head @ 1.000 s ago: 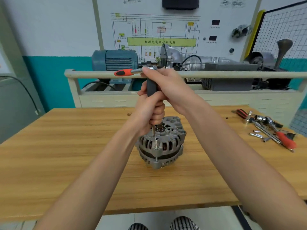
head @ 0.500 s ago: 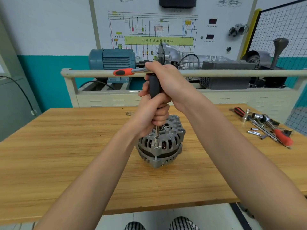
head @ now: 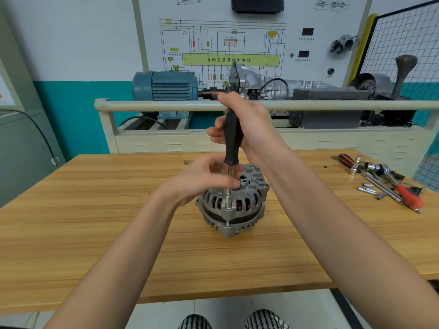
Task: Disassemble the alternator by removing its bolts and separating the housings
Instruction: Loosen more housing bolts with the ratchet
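Wooden table point(head: 95, 233), hands point(head: 247, 129) hiding alternator point(head: 235, 207) top

Green bar point(head: 231, 59) on wall panel point(head: 332, 15) reads "自动变速器控制电脑".

— Where are the two arms?
— Both are bare and reach forward from the bottom. The left arm comes up from the lower left, the right arm from the lower right.
— What does the right hand point(head: 249, 124) do?
— It is up high. Its fingers curl round the black handle point(head: 233, 138) of a tool that stands straight up. The back of the hand faces right.
— And the left hand point(head: 202, 179)?
— It sits lower, under the right hand. Its fingers are loose and a bit spread. The fingertips point(head: 234, 182) are at the thin metal shaft point(head: 229, 176). I cannot tell if they pinch it or only touch it.
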Available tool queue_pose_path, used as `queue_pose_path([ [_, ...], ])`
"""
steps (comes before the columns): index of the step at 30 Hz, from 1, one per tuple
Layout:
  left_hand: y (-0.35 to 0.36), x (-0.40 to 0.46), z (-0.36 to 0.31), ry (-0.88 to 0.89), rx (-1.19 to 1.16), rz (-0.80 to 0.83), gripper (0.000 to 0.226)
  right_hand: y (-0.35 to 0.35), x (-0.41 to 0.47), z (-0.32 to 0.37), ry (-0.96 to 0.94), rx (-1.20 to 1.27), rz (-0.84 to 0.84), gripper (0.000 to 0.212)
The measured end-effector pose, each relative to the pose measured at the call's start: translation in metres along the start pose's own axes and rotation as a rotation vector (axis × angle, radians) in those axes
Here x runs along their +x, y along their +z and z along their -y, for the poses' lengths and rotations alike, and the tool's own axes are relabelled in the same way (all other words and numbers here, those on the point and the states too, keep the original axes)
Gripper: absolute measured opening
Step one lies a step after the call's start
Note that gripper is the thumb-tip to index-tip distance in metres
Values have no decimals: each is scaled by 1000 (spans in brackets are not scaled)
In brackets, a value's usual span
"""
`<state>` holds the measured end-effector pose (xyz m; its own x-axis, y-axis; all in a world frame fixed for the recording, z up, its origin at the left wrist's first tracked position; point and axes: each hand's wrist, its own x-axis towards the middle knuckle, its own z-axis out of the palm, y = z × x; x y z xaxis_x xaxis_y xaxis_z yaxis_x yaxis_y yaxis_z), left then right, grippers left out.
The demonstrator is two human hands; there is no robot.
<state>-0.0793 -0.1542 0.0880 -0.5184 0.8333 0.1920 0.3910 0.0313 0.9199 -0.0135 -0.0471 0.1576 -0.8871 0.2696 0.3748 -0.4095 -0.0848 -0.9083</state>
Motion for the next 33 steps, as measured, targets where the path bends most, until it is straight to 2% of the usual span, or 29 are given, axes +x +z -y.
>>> queue_pose_path([
  [2, -1, -10, 16, -24, 251, -41, 39, -1, -2, -7, -44, 44, -19, 22],
  [4, 2, -14, 29, 41, 412, -90, 33, -2, -2, -14, -108, 36, -48, 25],
  [6, 5, -15, 38, 99, 461, -133, 29, -2, -3, -18, -167, 32, -53, 32],
  [9, 13, -18, 51, 180, 366, -232, 27, -1, -6, -20, -222, 47, -49, 39],
  [12, 26, -21, 60, 237, 199, -347, 26, 5, -9, -21, -281, 34, -61, 37],
  [19, 32, -19, 60, 316, 193, -424, 19, 17, -11, -26, -296, -29, -73, 43],
  [23, 33, -17, 57, 276, 202, -403, 17, 8, -7, -26, -236, -29, -42, 43],
  [26, 25, -17, 47, 181, 218, -279, 17, 2, -3, -25, -179, -20, -35, 46],
  [29, 20, -18, 26, 97, 313, -154, 33, 0, -3, -22, -135, -15, -22, 42],
  [31, 24, -14, 6, 104, 254, -194, 48, 2, -4, -18, -100, -29, -24, 39],
  [33, 31, -6, -13, 141, 98, -292, 39, 1, -4, -12, -74, -114, -21, 34],
])
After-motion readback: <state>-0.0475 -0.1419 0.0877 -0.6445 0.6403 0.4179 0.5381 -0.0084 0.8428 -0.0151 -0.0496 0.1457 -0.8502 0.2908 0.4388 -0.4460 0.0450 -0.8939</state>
